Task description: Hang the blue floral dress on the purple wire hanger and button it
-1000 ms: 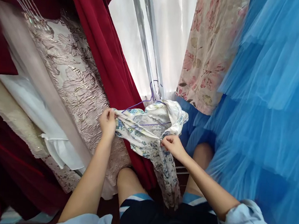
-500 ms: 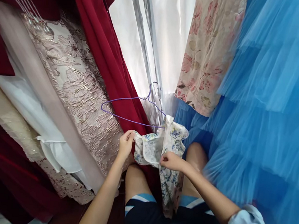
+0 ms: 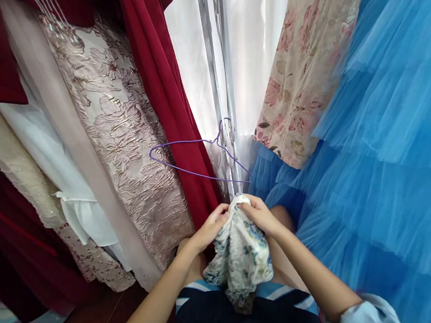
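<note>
Both of my hands grip a small white garment [image 3: 242, 257] with a blue and green floral print, bunched up above my lap. My left hand [image 3: 210, 228] is closed on its upper left edge. My right hand [image 3: 260, 212] pinches the top edge close by, its fingertips partly hidden in the cloth. Just beyond them a thin purple hanger [image 3: 198, 174] hangs by its hook from a metal pole and carries nothing. The garment's lower end hangs down over my dark shorts.
Along the left hang a dark red dress [image 3: 169, 90], a pinkish embroidered gown [image 3: 125, 136] and other clothes. A metal pole [image 3: 211, 53] rises before white cloth [image 3: 248, 31]. On the right are a pink floral dress [image 3: 296, 88] and a tiered blue tulle gown [image 3: 386, 148].
The garment has come off the purple hanger's right end. My hands have drawn together at its top, and the cloth, spread before, is now gathered.
</note>
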`<state>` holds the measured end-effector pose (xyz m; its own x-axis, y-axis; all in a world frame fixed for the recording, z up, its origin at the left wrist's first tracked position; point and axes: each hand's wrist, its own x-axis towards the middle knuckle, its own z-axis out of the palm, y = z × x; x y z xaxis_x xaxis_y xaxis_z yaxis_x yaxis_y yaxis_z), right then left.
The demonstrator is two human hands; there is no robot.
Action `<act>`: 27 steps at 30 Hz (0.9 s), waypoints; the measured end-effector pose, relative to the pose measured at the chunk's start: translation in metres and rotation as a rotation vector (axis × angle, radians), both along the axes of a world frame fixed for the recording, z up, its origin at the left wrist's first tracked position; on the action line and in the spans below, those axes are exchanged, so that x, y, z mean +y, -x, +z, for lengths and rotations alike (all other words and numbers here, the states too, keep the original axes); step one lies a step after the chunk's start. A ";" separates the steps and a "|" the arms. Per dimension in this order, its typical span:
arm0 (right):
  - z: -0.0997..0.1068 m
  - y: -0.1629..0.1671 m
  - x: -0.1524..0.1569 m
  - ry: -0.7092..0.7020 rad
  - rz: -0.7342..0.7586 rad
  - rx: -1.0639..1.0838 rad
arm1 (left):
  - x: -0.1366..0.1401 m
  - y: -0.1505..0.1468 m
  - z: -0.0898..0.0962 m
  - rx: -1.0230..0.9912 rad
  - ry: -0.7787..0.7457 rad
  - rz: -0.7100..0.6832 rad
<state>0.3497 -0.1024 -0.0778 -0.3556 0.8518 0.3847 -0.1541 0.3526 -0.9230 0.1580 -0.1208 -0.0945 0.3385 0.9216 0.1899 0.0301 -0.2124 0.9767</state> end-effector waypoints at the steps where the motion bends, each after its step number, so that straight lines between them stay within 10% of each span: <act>1: 0.002 -0.006 0.001 -0.025 -0.027 0.006 | -0.006 -0.001 -0.010 -0.010 0.083 -0.052; 7: 0.013 -0.035 0.019 -0.147 -0.102 -0.034 | -0.037 -0.011 -0.069 0.149 0.236 -0.285; 11: 0.011 -0.059 0.054 -0.203 -0.215 -0.089 | -0.035 -0.002 -0.091 0.292 0.144 -0.128; 15: 0.001 -0.081 0.107 -0.281 -0.424 -0.107 | -0.016 0.023 -0.082 0.391 0.014 0.135; 20: -0.002 -0.087 0.152 -0.279 -0.610 -0.038 | -0.007 0.044 -0.046 0.360 -0.039 0.121; 27: 0.003 -0.091 0.135 -0.361 -0.443 -0.355 | -0.029 0.057 -0.034 0.497 -0.047 0.064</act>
